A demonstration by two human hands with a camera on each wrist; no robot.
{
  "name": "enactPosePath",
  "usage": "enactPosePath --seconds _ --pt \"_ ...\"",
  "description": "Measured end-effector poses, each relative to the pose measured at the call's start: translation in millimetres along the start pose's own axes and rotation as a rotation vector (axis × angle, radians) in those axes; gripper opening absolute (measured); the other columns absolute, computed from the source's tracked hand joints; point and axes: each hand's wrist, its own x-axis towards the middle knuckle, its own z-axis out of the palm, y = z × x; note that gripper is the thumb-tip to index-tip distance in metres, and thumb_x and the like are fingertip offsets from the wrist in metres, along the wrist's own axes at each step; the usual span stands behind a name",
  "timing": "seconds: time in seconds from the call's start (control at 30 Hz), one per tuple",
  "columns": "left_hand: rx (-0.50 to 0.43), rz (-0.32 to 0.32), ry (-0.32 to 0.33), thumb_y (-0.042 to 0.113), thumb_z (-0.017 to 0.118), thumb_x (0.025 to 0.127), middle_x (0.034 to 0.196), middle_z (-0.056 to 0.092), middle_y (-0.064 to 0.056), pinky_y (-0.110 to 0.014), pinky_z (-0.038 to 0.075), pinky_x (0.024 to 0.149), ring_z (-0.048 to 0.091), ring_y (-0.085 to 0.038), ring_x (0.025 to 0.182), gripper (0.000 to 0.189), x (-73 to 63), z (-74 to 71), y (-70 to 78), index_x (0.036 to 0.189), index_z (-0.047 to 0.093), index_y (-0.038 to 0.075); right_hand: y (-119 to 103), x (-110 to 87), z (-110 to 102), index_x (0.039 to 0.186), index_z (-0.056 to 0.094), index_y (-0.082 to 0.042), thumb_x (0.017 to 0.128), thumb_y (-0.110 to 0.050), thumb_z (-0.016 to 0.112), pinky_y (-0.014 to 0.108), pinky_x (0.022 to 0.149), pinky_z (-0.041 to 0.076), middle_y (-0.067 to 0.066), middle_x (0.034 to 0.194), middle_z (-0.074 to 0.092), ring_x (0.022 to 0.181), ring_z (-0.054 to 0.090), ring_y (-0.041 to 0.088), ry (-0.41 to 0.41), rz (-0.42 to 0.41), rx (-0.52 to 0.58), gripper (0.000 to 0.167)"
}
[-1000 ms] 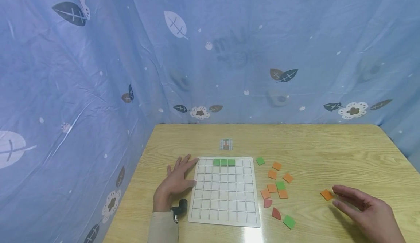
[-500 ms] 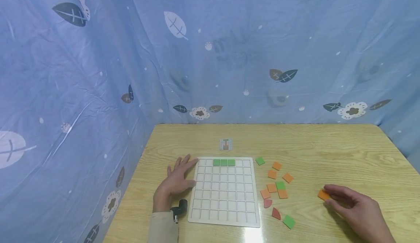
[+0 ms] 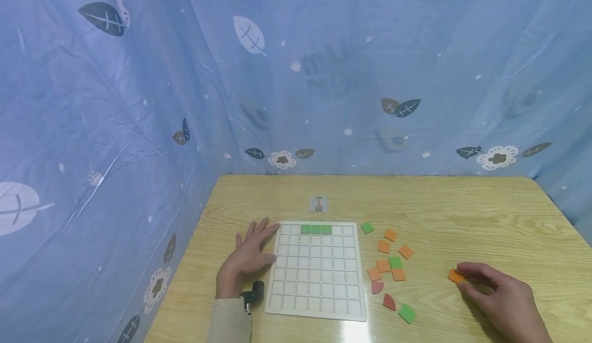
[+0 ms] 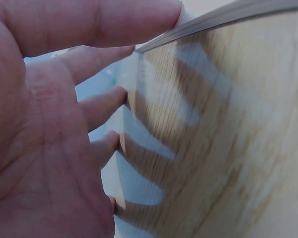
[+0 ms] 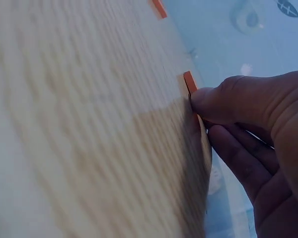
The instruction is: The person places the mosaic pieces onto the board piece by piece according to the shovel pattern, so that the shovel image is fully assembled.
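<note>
My left hand (image 3: 246, 258) lies spread on the table, with thumb and index fingertip touching the left edge of a white grid board (image 3: 307, 277). The left wrist view shows that edge under the thumb (image 4: 139, 22). Three green square tiles sit side by side in the board's far row. Well off to the right, my right hand (image 3: 504, 295) pinches a square orange tile (image 3: 455, 276) between thumb and fingers at the table surface. From the right wrist, the tile's thin edge (image 5: 189, 82) shows beyond the thumb, while the rest is covered.
Right of the board lie several loose orange tiles (image 3: 390, 235), a few green squares (image 3: 407, 313) and two red quarter-round pieces (image 3: 389, 302). A small printed pattern card (image 3: 319, 204) lies behind the board. A blue curtain (image 3: 324, 101) borders the table's back and left.
My right hand has moved left onto the orange tile, which has shifted slightly left and is now between thumb and fingers. The left hand and the board have stayed put.
</note>
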Motion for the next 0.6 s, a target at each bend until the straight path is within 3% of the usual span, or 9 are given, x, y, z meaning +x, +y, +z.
enactPosePath --seconds 0.33,0.6 --pt "-0.008 0.008 0.001 0.005 0.078 0.082 0.182 0.024 -0.017 -0.079 -0.017 0.127 0.0 -0.048 0.17 0.087 0.8 2.4 -1.9 0.164 0.053 0.021 -6 3.4 -7 0.116 0.083 -0.008 0.083 -0.002 0.091 0.001 0.067 0.047 0.015 0.11 0.083 0.085 0.054 -0.028 -0.027 0.069 0.02 0.035" --pt "-0.001 0.001 0.002 0.005 0.077 0.082 0.182 0.024 -0.017 -0.079 -0.016 0.127 0.001 -0.048 0.17 0.087 0.4 0.4 0.1 0.164 0.053 0.02 -21 9.6 -18 0.113 0.084 -0.014 0.083 -0.002 0.091 -0.001 0.067 0.046 0.007 0.101 0.084 0.089 0.051 -0.032 0.041 -0.008 0.042 0.033"
